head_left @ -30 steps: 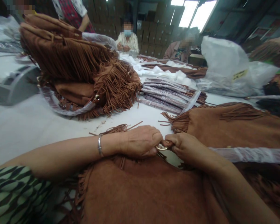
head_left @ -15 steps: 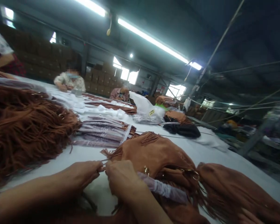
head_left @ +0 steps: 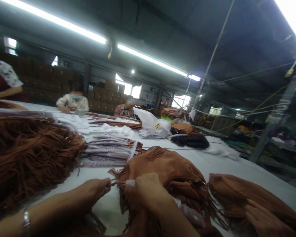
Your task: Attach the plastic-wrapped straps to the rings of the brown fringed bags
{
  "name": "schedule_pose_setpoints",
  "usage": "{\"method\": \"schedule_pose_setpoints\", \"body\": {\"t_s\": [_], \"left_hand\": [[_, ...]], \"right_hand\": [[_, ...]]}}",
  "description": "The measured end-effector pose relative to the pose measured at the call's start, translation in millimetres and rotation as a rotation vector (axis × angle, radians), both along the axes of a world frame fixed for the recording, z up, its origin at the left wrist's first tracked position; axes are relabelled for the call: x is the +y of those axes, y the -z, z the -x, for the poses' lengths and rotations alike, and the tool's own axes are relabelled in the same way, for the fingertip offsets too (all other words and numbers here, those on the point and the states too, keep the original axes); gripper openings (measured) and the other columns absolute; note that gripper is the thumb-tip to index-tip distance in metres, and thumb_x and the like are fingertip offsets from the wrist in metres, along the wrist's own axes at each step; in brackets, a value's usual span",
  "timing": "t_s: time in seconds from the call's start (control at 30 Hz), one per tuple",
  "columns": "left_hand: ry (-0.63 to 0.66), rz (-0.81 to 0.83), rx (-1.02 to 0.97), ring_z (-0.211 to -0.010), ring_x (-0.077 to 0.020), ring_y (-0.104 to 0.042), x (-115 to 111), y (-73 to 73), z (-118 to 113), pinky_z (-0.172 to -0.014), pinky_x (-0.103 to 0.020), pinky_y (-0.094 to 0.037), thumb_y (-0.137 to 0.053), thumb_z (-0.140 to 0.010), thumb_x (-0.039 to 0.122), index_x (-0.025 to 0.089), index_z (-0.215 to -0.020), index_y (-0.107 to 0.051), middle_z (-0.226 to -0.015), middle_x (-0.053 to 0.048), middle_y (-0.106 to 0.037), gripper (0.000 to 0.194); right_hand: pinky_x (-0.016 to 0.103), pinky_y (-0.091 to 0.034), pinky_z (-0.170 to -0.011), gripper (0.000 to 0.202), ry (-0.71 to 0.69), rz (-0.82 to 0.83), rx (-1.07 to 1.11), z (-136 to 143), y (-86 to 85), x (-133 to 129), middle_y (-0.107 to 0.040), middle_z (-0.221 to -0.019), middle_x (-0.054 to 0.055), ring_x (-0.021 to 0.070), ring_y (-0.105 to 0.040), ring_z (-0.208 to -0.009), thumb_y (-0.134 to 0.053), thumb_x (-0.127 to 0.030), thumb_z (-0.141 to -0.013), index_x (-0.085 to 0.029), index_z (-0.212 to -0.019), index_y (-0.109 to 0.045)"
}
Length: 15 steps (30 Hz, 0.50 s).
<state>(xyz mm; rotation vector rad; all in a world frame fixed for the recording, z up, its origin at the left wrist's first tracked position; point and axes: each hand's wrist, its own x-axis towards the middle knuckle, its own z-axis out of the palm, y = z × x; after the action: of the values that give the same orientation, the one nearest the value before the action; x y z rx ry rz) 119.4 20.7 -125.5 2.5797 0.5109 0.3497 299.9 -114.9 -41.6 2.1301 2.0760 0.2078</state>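
Note:
In front of me on the table lies a brown suede fringed bag (head_left: 160, 163), its open mouth and gold rings facing right. At its left edge my left hand (head_left: 96, 190) pinches the end of a thin brown fringe strand drawn out from the bag. My right hand (head_left: 150, 189) is closed on the bag's left side, around a strap in clear plastic wrap (head_left: 130, 183). A bit of the wrap sticks out beside the knuckles, and more shows below the wrist. My right fingertips are hidden.
Another person's hand (head_left: 263, 214) rests on a second brown bag (head_left: 236, 194) at right. A heap of fringed bags (head_left: 39, 148) fills the left. Plastic-wrapped straps (head_left: 108, 149), a white plastic bag (head_left: 153, 123) and a black bundle (head_left: 189, 140) lie beyond. People sit across the table.
My right hand has moved right, away from my left, and closed over the plastic-wrapped strap. My left hand keeps its pinch near the fringe. The view has tipped upward.

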Motion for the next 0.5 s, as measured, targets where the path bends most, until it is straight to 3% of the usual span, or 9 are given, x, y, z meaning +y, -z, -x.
{"method": "schedule_pose_setpoints", "body": {"t_s": [0.17,0.33,0.43,0.5], "left_hand": [[0.096,0.071,0.087,-0.061,-0.0114,-0.042,-4.2,-24.2,-7.8,-0.056,-0.021,-0.035,-0.032,-0.091,0.042,0.015,-0.082,-0.053,-0.07,0.0,-0.049,0.035],[0.164,0.202,0.192,-0.054,-0.0094,-0.039,3.6,-59.1,-1.8,-0.051,-0.02,-0.032,-0.04,-0.087,0.043,0.014,-0.084,-0.056,-0.063,0.001,-0.045,0.033],[0.172,0.218,0.229,-0.053,-0.0086,-0.039,16.6,-81.1,-2.6,-0.05,-0.019,-0.031,-0.042,-0.087,0.04,0.015,-0.087,-0.059,-0.063,0.002,-0.047,0.03],[0.155,0.192,0.239,-0.054,-0.0084,-0.04,27.9,-89.8,-8.6,-0.052,-0.019,-0.032,-0.044,-0.087,0.038,0.015,-0.088,-0.061,-0.065,0.001,-0.049,0.029]], "right_hand": [[0.034,-0.052,-0.072,0.024,-0.04,0.263,0.213,14.6,-13.1,22.7,-0.067,-0.082,0.003,0.0164,-0.064,-0.077,-0.059,-0.036,-0.087,-0.013,-0.085,-0.065],[0.025,-0.047,-0.062,0.034,-0.171,0.439,0.65,-1.7,-30.5,43.5,-0.062,-0.075,0.001,0.0151,-0.059,-0.071,-0.055,-0.046,-0.085,-0.013,-0.081,-0.063],[0.022,-0.043,-0.048,0.039,-0.119,0.544,0.878,-17.7,-33.9,36.7,-0.06,-0.067,0.001,0.0129,-0.055,-0.058,-0.058,-0.053,-0.079,-0.014,-0.078,-0.061],[0.019,-0.037,-0.04,0.038,-0.048,0.583,1.013,-24.6,-25.5,27.2,-0.055,-0.056,-0.002,0.0093,-0.049,-0.045,-0.065,-0.051,-0.072,-0.014,-0.072,-0.058]]}}
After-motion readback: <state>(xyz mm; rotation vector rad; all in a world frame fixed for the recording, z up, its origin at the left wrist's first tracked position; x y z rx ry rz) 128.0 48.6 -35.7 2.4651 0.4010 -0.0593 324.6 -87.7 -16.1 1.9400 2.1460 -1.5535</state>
